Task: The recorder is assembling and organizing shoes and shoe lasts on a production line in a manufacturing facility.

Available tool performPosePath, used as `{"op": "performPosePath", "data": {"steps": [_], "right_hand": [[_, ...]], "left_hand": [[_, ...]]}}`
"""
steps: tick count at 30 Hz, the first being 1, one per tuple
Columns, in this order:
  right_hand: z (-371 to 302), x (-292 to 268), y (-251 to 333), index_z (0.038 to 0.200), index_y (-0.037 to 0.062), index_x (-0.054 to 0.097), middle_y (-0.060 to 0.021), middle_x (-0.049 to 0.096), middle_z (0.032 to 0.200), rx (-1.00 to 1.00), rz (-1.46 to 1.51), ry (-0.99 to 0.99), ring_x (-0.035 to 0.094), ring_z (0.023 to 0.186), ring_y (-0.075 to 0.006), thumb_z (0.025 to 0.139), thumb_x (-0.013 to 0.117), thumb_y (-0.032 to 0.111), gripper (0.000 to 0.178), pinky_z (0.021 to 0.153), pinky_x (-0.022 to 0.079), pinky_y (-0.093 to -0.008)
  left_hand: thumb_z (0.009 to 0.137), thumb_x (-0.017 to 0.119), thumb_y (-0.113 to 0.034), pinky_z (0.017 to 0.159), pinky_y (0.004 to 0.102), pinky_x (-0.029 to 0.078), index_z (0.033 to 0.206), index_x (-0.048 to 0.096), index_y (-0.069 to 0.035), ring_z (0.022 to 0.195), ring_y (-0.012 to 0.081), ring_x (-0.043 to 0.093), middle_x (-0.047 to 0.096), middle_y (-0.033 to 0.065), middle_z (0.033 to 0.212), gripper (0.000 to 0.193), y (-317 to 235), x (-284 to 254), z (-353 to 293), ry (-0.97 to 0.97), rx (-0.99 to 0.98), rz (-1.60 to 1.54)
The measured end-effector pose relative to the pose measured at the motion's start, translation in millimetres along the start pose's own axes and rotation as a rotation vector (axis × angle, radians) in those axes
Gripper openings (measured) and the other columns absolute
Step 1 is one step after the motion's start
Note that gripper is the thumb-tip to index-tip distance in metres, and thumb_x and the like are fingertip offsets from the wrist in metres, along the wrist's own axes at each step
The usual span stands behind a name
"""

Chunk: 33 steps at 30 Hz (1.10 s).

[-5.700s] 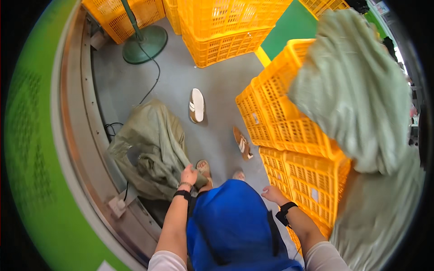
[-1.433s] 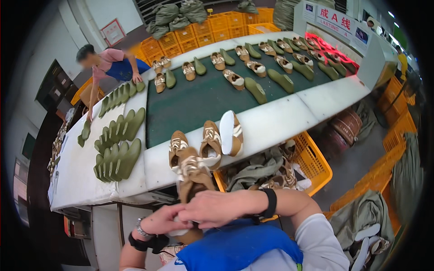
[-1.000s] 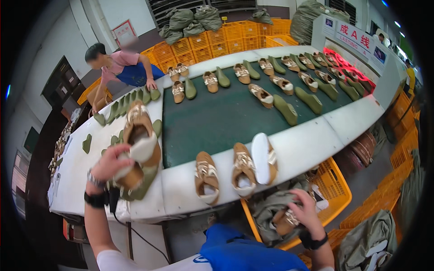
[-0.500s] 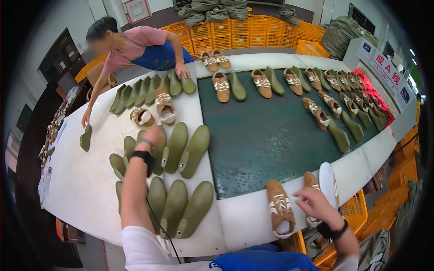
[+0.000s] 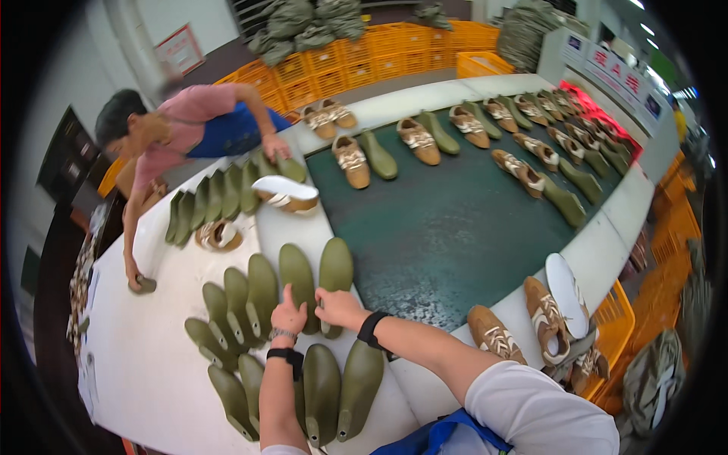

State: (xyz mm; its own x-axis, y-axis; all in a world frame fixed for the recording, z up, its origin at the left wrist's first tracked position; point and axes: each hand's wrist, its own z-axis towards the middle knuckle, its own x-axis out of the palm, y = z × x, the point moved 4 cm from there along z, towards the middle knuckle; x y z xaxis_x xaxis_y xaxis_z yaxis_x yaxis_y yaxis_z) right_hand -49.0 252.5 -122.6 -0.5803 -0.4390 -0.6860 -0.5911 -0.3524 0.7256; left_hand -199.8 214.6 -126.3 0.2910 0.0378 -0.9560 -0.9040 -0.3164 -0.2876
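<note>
Green shoe forms [image 5: 322, 390] sit in two near rows on the white table [image 5: 152, 341]. Left hand [image 5: 288, 312] and right hand [image 5: 341, 309] are at neighbouring forms of the second row, fingers partly curled; a firm grip cannot be confirmed for either. Brown shoes [image 5: 546, 315] rest along the near right edge, one with its white sole [image 5: 565, 292] exposed. Beyond, a co-worker [image 5: 235, 133] reaches over a further row of forms. Laid out already: shoes and forms side by side on the dark green belt [image 5: 432, 227], its near surface scuffed. Apparently outstanding: forms on the table, shoes at the edge. Yellow crates [image 5: 349, 61] and grey-green sacks [image 5: 292, 23] line the background.
</note>
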Motion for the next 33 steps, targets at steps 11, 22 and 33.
{"op": "performPosePath", "data": {"steps": [11,22,33], "right_hand": [[-97.2,-215.9,-183.8,0.093,0.0155,0.058,0.0032,0.051,0.069,0.281,0.801,-0.156,0.045,0.053,-0.0084,0.082,0.049,0.025,0.018,0.043,0.036,-0.0237],[-214.1,-357.5,-378.3,0.126,0.0323,0.046,-0.0135,0.049,0.121,0.622,-0.707,-0.068,0.056,0.101,-0.0298,0.088,0.038,0.018,0.041,0.080,0.047,-0.0410],[-549.9,-476.5,-386.8,0.106,0.0060,0.062,-0.0023,0.062,0.083,0.569,0.451,-0.631,0.057,0.074,-0.0098,0.090,0.050,0.024,0.027,0.064,0.046,-0.0227]], "left_hand": [[0.073,0.065,-0.026,0.079,0.0379,0.048,0.123,0.044,-0.006,0.088,0.0316,0.062,0.062,0.0229,0.095,0.058,-134.8,16.8,5.8,0.105,0.094,-0.862],[0.078,0.054,-0.027,0.074,0.0489,0.047,0.133,0.025,-0.009,0.082,0.0432,0.059,0.061,0.0278,0.086,0.065,-338.3,143.1,-1.4,0.104,0.184,-0.051],[0.083,0.058,-0.030,0.046,0.0338,0.050,0.139,0.010,-0.022,0.071,0.0282,0.060,0.054,0.0218,0.107,0.074,-322.3,172.3,21.5,0.342,0.085,-0.423]]}}
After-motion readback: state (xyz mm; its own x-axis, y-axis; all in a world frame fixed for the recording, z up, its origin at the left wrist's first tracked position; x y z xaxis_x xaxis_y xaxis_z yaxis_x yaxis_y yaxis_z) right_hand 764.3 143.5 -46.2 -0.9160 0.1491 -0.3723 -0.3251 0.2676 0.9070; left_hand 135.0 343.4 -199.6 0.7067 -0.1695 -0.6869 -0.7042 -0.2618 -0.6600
